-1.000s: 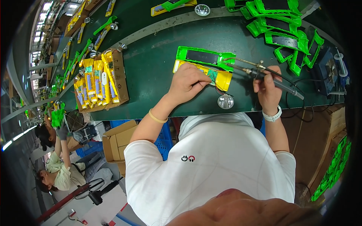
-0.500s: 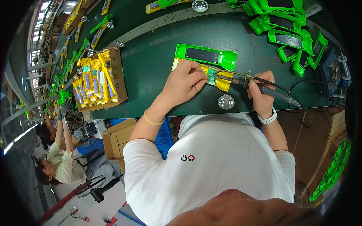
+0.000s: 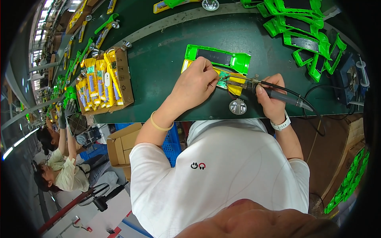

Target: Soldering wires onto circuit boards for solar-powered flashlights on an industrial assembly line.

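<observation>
Left hand: the left hand (image 3: 196,81) lies palm-down, fingers curled and pressed together, fingertips pinching down on the yellow housing (image 3: 232,81) right at the small green circuit board (image 3: 223,80).
Left wrist: a thin yellow band (image 3: 160,126) circles it.
Right hand: the right hand (image 3: 274,99) is wrapped tight round the dark grip of a soldering iron (image 3: 264,89), thumb on top, fingers curled under.
Right wrist: a white watch (image 3: 281,125).
Iron tip: points to the person's left and meets the circuit board, just beside the left fingertips.
Iron cable: a black cable (image 3: 313,107) runs from the back of the grip over the near edge of the surface.
Yellow housing: lies flat on the dark green surface (image 3: 158,63), between the two hands, partly hidden under the left fingers.
Green shell: a bright green shell with a dark panel (image 3: 218,57) lies just behind the yellow housing, touching it as far as can be told.
Silver reflector: a small round reflector cup (image 3: 237,106) sits near the front edge, just below the iron.
Cardboard tray: a tray (image 3: 123,75) packed with yellow parts stands well to the left.
Green pile: more green shells (image 3: 305,31) are heaped at the far right.
Other people: two workers (image 3: 59,166) are seated farther along the line on the left.
</observation>
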